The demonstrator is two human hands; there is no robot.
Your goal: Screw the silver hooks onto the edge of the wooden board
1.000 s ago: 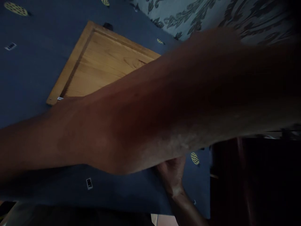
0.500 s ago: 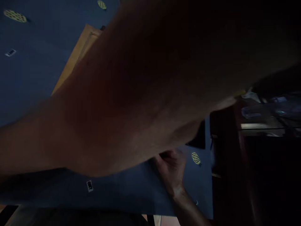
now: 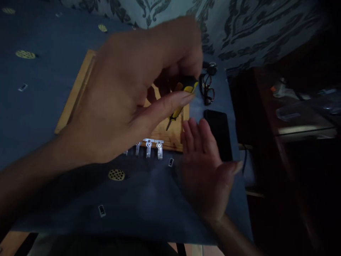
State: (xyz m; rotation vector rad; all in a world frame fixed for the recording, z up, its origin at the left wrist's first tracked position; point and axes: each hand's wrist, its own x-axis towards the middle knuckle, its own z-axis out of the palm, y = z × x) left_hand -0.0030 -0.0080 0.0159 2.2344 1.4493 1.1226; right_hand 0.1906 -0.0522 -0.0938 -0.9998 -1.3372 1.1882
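Observation:
My left hand (image 3: 128, 78) is raised close to the camera with its fingers closed round a small screwdriver (image 3: 176, 113). The yellow and black handle shows past my thumb, and the metal tip points down over a wooden board (image 3: 173, 137). Several shiny metal hooks (image 3: 159, 147) are screwed along the board's near edge. Part of the board and of the hook row is hidden behind my left hand. Palm up, my right hand (image 3: 204, 170) is open with nothing in it, beside the board's near right corner and the black phone.
A black phone (image 3: 220, 133) lies to the right on the blue patterned cloth (image 3: 149, 206). Behind it are dark-framed glasses (image 3: 208, 94) and a dark item with a metal ring (image 3: 212, 67). A patterned curtain or wall covering (image 3: 183, 21) borders the back; a dark shelf (image 3: 287, 106) stands right.
My left forearm, which filled the view, has drawn back, bringing the left hand and screwdriver into sight. My right hand has turned palm up and opened. The board and hooks are now uncovered.

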